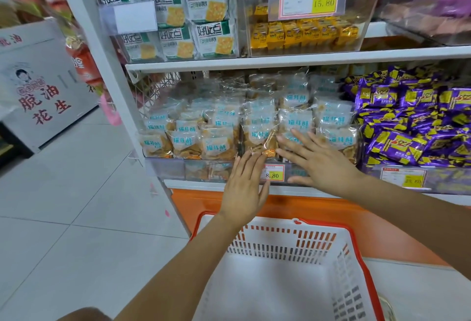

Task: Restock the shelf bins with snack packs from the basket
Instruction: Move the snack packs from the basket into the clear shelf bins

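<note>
White floor tiles (76, 231) and a blurred carton (38, 86) with red characters occupy the left. Centre: clear-wrapped snack packs (214, 142) with teal labels lie stacked in the lower shelf bin (165, 170). Left hand (244, 188), fingers straight, touches a tilted pack (267, 142) at the bin's front and half hides a price tag (276, 175). Right hand (316, 165) rests flat, fingers spread, on neighbouring packs. Purple packs (407, 122) lie right. Below, the red-rimmed basket (351, 282) is cut off by the frame edge.

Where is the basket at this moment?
The basket sits bottom centre-right in the head view, below the left hand and right hand, in front of the shelf's orange base. It looks empty.
</note>
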`<state>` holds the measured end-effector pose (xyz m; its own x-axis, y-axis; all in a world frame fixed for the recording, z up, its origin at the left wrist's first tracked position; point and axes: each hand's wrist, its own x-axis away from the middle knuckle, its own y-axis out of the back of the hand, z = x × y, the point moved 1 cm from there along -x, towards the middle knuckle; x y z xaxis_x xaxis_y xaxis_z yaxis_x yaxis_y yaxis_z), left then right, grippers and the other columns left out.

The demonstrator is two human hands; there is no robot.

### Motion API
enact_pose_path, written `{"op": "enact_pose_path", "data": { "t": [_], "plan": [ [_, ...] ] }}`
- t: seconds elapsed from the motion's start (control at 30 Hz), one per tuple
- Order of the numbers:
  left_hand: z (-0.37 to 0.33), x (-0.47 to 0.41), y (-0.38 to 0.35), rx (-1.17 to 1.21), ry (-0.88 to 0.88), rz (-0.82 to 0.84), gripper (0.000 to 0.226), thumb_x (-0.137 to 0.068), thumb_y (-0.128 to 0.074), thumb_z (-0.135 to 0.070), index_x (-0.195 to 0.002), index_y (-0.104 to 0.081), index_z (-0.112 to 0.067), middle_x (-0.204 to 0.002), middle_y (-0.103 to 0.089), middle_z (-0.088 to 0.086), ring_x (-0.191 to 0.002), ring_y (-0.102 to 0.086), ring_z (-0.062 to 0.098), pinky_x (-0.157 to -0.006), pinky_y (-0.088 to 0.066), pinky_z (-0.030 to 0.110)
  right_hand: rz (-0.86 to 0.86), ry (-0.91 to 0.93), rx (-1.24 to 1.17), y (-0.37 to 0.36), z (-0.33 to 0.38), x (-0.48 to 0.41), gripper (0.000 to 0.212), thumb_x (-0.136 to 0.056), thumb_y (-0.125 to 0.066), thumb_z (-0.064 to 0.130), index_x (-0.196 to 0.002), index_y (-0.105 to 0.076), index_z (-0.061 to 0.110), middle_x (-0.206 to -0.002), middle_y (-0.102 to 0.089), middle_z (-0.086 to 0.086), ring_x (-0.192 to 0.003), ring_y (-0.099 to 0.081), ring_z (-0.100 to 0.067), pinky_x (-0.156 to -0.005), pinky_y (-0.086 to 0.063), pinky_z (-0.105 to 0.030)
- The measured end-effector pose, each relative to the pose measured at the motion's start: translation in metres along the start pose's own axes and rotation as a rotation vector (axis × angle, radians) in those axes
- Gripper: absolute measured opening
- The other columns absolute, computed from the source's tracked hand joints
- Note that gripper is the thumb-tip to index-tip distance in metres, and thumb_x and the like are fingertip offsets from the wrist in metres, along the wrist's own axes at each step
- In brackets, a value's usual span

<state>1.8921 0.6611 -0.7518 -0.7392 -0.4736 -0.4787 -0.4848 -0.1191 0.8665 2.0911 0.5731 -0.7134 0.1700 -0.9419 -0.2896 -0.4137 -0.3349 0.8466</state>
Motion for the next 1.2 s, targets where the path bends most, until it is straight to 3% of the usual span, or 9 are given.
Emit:
{"op": "enact_pose_path", "data": {
  "t": [0.17, 0.27, 0.33, 0.43, 0.6, 0.73, 1.03, 1.13, 1.2],
  "plan": [
    [-0.006, 0.004, 0.005, 0.012, 0.036, 0.001, 0.067, -0.085, -0.061, -0.023, -0.144, -0.033, -0.009, -0.141, -0.042, 0.01, -0.141, -0.026, 0.027, -0.118, -0.01, 0.04, -0.097, 0.062, -0.046, 0.008, 0.004, 0.024, 0.061, -0.095, -0.026, 0.046, -0.149, -0.027, 0.017, -0.158, -0.017, -0.007, -0.147, -0.001, -0.022, -0.119, -0.002, -0.037],
    [-0.008, 0.01, 0.01, 0.056, 0.037, -0.027, 0.065, -0.085, -0.061, -0.02, -0.143, -0.033, -0.01, -0.142, -0.039, 0.01, -0.141, -0.024, 0.027, -0.117, -0.013, 0.042, -0.18, 0.099, -0.11, 0.02, 0.002, 0.047, 0.052, -0.098, -0.031, 0.034, -0.147, -0.03, 0.017, -0.157, -0.021, -0.009, -0.146, -0.013, -0.024, -0.12, -0.009, -0.039],
    [-0.008, 0.015, 0.013, 0.101, 0.026, -0.038, 0.061, -0.085, -0.061, -0.017, -0.14, -0.036, -0.012, -0.14, -0.039, 0.01, -0.137, -0.029, 0.026, -0.114, -0.029, 0.044, -0.203, 0.09, -0.155, 0.029, 0.0, 0.058, 0.047, -0.096, -0.037, 0.029, -0.141, -0.04, 0.016, -0.151, -0.034, -0.013, -0.14, -0.029, -0.026, -0.118, -0.021, -0.042],
    [-0.006, 0.013, 0.022, 0.141, 0.068, -0.059, 0.051, -0.085, -0.062, -0.016, -0.133, -0.045, -0.011, -0.133, -0.046, 0.008, -0.126, -0.042, 0.023, -0.102, -0.044, 0.038, -0.275, -0.065, -0.216, 0.038, -0.006, 0.068, 0.035, -0.091, -0.045, 0.03, -0.121, -0.053, 0.014, -0.126, -0.057, -0.013, -0.117, -0.047, -0.026, -0.101, -0.041, -0.043],
    [-0.006, 0.0, 0.035, 0.08, 0.039, -0.078, 0.031, -0.087, -0.061, -0.017, -0.116, -0.056, -0.008, -0.107, -0.058, 0.006, -0.102, -0.053, 0.021, -0.081, -0.048, 0.031, -0.312, -0.327, -0.209, 0.043, -0.016, 0.071, 0.027, -0.077, -0.076, 0.022, -0.09, -0.058, 0.005, -0.098, -0.057, -0.012, -0.087, -0.053, -0.028, -0.075, -0.047, -0.041],
    [-0.009, -0.011, 0.044, 0.071, 0.043, -0.003, 0.024, -0.092, -0.054, -0.022, -0.113, -0.057, -0.01, -0.105, -0.059, 0.004, -0.101, -0.051, 0.019, -0.077, -0.041, 0.026, -0.262, -0.361, -0.212, 0.043, -0.018, 0.078, 0.025, -0.075, -0.076, 0.019, -0.087, -0.056, 0.008, -0.091, -0.055, -0.008, -0.079, -0.052, -0.026, -0.069, -0.045, -0.038],
    [-0.007, -0.039, 0.064, 0.071, 0.102, 0.065, 0.017, -0.094, -0.05, -0.026, -0.104, -0.056, -0.013, -0.095, -0.063, 0.004, -0.081, -0.06, 0.019, -0.059, -0.045, 0.028, -0.129, -0.53, -0.344, 0.056, -0.043, 0.065, 0.033, -0.086, -0.068, 0.023, -0.112, -0.056, 0.007, -0.107, -0.051, -0.008, -0.092, -0.054, -0.025, -0.063, -0.044, -0.03],
    [-0.007, -0.051, 0.071, 0.075, 0.087, 0.071, 0.022, -0.092, -0.055, -0.028, -0.11, -0.055, -0.014, -0.105, -0.06, 0.004, -0.088, -0.059, 0.019, -0.068, -0.05, 0.031, -0.154, -0.546, -0.392, 0.067, -0.057, 0.056, 0.051, -0.081, -0.073, 0.031, -0.122, -0.052, 0.008, -0.122, -0.047, -0.008, -0.113, -0.047, -0.026, -0.082, -0.047, -0.034],
    [-0.008, -0.064, 0.072, 0.066, 0.035, 0.071, 0.035, -0.089, -0.061, -0.033, -0.118, -0.052, -0.014, -0.118, -0.053, 0.003, -0.106, -0.053, 0.02, -0.085, -0.05, 0.034, -0.073, -0.529, -0.427, 0.071, -0.069, 0.046, 0.077, -0.077, -0.075, 0.04, -0.139, -0.04, 0.01, -0.144, -0.035, -0.008, -0.134, -0.033, -0.025, -0.105, -0.036, -0.038]
  ]
}}
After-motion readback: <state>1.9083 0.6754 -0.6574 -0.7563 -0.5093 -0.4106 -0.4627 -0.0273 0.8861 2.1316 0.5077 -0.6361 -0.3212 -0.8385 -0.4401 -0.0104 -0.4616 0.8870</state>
